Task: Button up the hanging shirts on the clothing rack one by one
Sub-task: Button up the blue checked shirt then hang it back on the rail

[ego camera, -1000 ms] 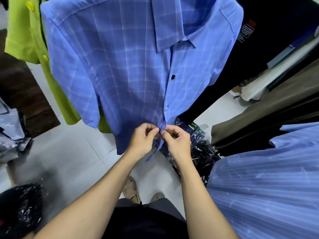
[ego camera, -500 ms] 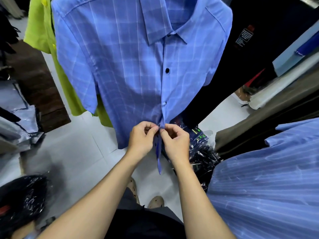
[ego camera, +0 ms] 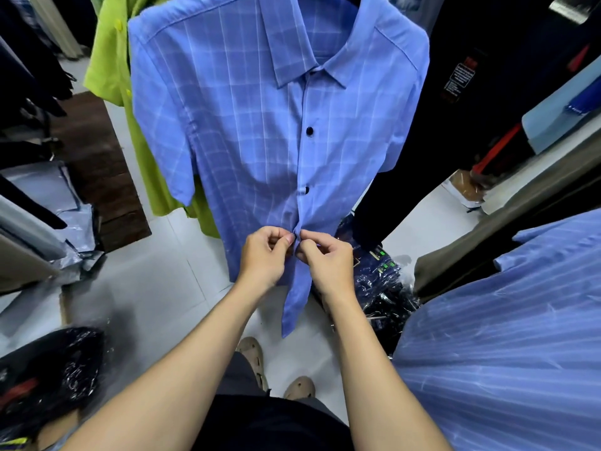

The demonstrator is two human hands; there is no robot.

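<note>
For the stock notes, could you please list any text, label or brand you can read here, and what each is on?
Nothing can be read for certain.
White label with a red strip on the black garment: lines of print, too blurred to read.
Green and yellow stickers on the plastic-wrapped dark bundle on the floor: too small to read.
Blue checked shirt: no visible text.

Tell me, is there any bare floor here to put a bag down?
Yes: pale floor lies bare between the wooden mat, the grey bags and the person's feet. The right is crowded: wrapped dark packs, a striped shirt.
</note>
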